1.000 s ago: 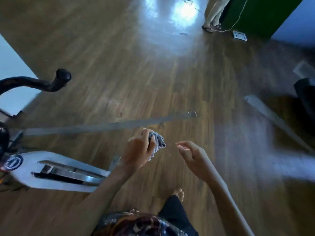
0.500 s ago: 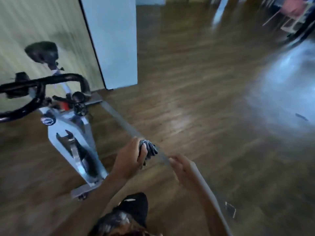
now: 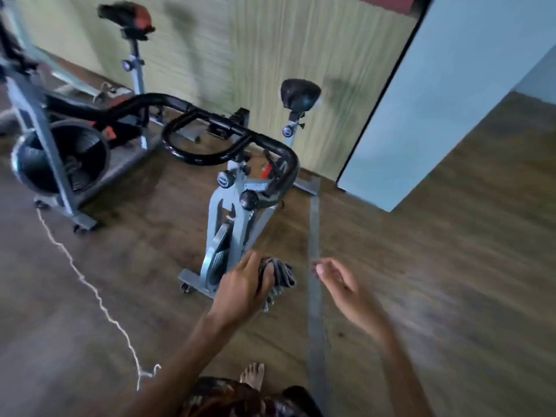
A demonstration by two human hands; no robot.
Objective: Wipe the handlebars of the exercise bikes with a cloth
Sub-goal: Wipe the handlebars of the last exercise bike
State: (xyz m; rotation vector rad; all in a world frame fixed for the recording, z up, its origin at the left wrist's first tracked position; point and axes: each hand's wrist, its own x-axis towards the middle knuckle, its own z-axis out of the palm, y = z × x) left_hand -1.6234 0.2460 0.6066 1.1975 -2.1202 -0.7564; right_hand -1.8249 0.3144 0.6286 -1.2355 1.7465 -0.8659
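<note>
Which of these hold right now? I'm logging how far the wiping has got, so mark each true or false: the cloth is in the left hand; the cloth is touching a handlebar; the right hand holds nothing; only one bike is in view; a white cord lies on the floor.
1. The cloth is in the left hand: true.
2. The cloth is touching a handlebar: false. It is held low, clear of the black handlebars of the nearest bike.
3. The right hand holds nothing: true, its fingers are loose.
4. Only one bike is in view: false. A second bike stands to the left.
5. A white cord lies on the floor: true.
</note>
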